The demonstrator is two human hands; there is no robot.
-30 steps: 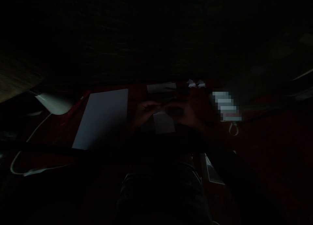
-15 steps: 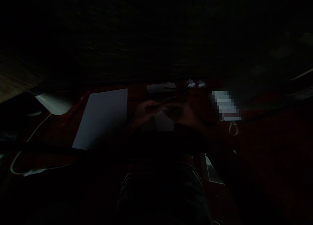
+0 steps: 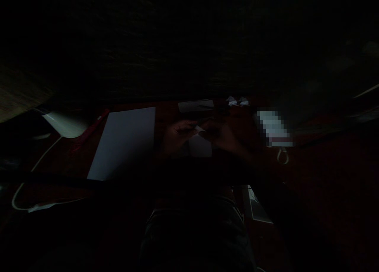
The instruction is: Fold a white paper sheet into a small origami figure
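Note:
The view is very dark. My left hand (image 3: 177, 138) and my right hand (image 3: 222, 137) face each other above the table, fingers bent and pinching. Between their fingertips shows the pale tip of a small piece of paper (image 3: 199, 128); most of it is hidden. Beneath the hands a white sheet of paper (image 3: 200, 147) lies on the table. Just beyond them is a smaller white paper (image 3: 189, 106) with a thin dark object across its right part. Two small folded paper shapes (image 3: 232, 102) stand farther back, to the right.
A large white sheet (image 3: 126, 141) lies on the left, beside a long red object (image 3: 94, 128) and a white lamp-like shape (image 3: 66, 124) with a cable. On the right sits a blurred-out bright rectangle (image 3: 274, 129) with a white loop (image 3: 282, 156).
A pale tip of the paper now shows between my fingertips, where it was hardly visible before. My hands have shifted only slightly; the things on the table stay where they were.

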